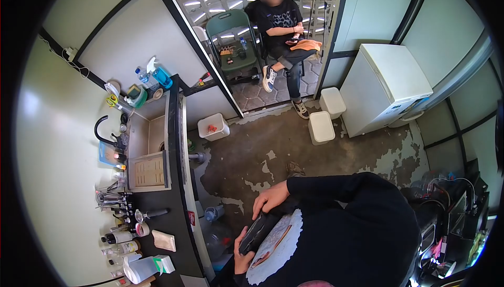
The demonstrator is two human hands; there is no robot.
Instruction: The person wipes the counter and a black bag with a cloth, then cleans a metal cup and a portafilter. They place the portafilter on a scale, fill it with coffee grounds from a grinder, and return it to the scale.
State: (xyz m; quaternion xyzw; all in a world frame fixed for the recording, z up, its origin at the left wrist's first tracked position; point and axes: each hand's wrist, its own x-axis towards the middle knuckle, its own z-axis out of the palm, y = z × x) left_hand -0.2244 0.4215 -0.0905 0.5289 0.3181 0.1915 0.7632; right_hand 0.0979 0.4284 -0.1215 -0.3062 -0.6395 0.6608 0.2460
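Note:
My right hand (270, 199) grips the upper end of a flat black object (258, 233) at waist height, in front of the printed black shirt. Lower down, my left hand (242, 255) has its fingers around the object's near edge. The object looks slim and rectangular, partly glossy; its exact kind I cannot make out. A black counter (173, 208) runs along the left of my hands. On it lie a folded pale cloth (164, 241) and a portafilter (149, 214).
Bottles (123, 236) and a tissue pack (147, 268) line the counter. Beyond them are a sink (156, 129) and black faucet (104, 132). White bins (321, 128) stand near a small fridge (383, 87). Through the doorway a person (283, 30) sits beside a green chair (231, 40).

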